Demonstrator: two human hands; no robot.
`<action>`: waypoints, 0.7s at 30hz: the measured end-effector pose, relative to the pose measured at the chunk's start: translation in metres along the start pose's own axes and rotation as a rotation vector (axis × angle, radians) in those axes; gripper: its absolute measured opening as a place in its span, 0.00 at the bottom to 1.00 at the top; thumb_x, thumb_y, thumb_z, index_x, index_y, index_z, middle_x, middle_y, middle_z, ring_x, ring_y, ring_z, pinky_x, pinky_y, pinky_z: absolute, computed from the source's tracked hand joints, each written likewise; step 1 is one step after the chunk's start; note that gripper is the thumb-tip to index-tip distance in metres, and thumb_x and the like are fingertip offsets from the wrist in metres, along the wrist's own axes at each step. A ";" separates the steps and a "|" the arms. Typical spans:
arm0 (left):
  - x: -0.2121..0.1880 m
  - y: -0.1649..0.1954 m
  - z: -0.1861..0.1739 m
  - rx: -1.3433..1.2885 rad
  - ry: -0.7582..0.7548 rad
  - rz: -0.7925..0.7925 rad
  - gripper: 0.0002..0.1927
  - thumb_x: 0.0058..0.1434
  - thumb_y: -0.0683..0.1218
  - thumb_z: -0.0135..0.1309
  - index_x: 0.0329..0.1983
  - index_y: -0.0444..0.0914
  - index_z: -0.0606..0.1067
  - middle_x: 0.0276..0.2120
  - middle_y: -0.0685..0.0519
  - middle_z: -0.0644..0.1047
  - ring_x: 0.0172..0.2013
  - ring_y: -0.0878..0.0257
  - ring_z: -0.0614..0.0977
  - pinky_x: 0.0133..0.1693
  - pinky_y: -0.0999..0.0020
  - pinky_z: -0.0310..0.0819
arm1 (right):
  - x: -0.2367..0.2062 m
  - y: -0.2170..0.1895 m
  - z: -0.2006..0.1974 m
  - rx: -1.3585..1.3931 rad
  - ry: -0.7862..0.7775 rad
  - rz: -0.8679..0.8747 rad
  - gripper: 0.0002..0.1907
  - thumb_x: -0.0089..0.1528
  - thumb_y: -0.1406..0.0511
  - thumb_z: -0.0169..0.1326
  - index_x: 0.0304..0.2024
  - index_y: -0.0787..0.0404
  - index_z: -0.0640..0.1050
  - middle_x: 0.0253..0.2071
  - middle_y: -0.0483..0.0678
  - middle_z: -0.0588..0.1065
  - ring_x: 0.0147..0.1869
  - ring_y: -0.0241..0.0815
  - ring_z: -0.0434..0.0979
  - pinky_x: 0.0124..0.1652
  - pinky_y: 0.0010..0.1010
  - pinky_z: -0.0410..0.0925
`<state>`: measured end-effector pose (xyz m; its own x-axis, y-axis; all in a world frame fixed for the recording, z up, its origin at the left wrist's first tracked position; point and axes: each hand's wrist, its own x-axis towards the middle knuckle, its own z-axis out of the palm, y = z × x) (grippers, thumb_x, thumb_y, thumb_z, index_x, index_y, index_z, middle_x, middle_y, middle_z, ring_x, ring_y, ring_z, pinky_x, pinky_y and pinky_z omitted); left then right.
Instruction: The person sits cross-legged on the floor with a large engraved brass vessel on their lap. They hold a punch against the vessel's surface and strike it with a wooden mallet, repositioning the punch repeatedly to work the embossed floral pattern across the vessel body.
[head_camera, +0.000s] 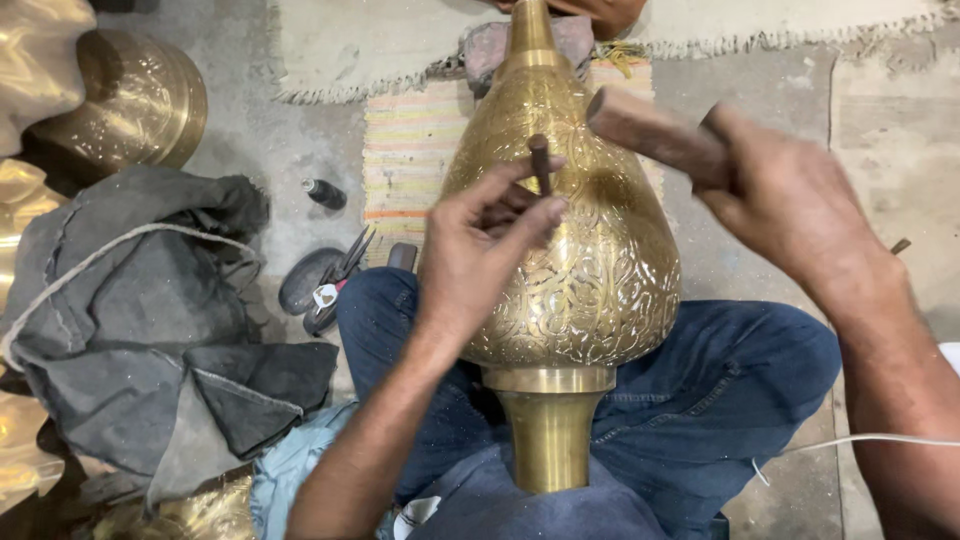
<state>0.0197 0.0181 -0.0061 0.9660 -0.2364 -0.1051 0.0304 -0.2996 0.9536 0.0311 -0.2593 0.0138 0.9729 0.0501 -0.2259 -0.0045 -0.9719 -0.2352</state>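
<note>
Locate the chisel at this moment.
In the head view, the chisel stands pinched in the left hand, its tip on the upper middle of the brass vase, just left of the wooden mallet held by the right hand.

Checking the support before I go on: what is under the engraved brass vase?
The brass vase lies across the person's lap, on blue jeans. A striped mat shows beneath its upper part; its underside is hidden.

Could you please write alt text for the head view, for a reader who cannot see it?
A person seated on the floor holds a large engraved brass vase across the lap, the left hand setting a small punch against it while the right hand grips a wooden mallet. Grey cloth, pliers and other brassware lie to the left.
</note>
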 end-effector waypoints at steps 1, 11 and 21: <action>-0.003 0.002 0.006 -0.036 0.034 -0.005 0.20 0.63 0.52 0.59 0.57 0.42 0.79 0.33 0.52 0.86 0.32 0.64 0.88 0.35 0.64 0.89 | 0.004 0.003 0.007 -0.065 -0.003 -0.083 0.17 0.64 0.63 0.61 0.52 0.60 0.72 0.36 0.53 0.79 0.35 0.49 0.82 0.35 0.40 0.77; -0.005 -0.004 0.019 0.065 0.080 0.110 0.18 0.65 0.48 0.60 0.56 0.39 0.78 0.31 0.51 0.86 0.32 0.66 0.89 0.34 0.69 0.89 | 0.038 0.015 0.000 -0.374 0.012 -0.298 0.11 0.69 0.58 0.57 0.52 0.54 0.78 0.32 0.48 0.79 0.29 0.39 0.80 0.27 0.32 0.76; -0.007 -0.010 0.019 0.073 0.068 0.188 0.17 0.67 0.49 0.59 0.56 0.38 0.77 0.30 0.51 0.85 0.33 0.66 0.89 0.35 0.70 0.89 | 0.050 0.005 -0.048 -0.455 0.367 -0.466 0.17 0.62 0.59 0.64 0.50 0.58 0.80 0.33 0.51 0.80 0.34 0.43 0.82 0.35 0.34 0.76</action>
<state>0.0074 0.0054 -0.0203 0.9680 -0.2324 0.0946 -0.1685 -0.3229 0.9313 0.0913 -0.2724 0.0468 0.8654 0.4780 0.1503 0.4462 -0.8717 0.2028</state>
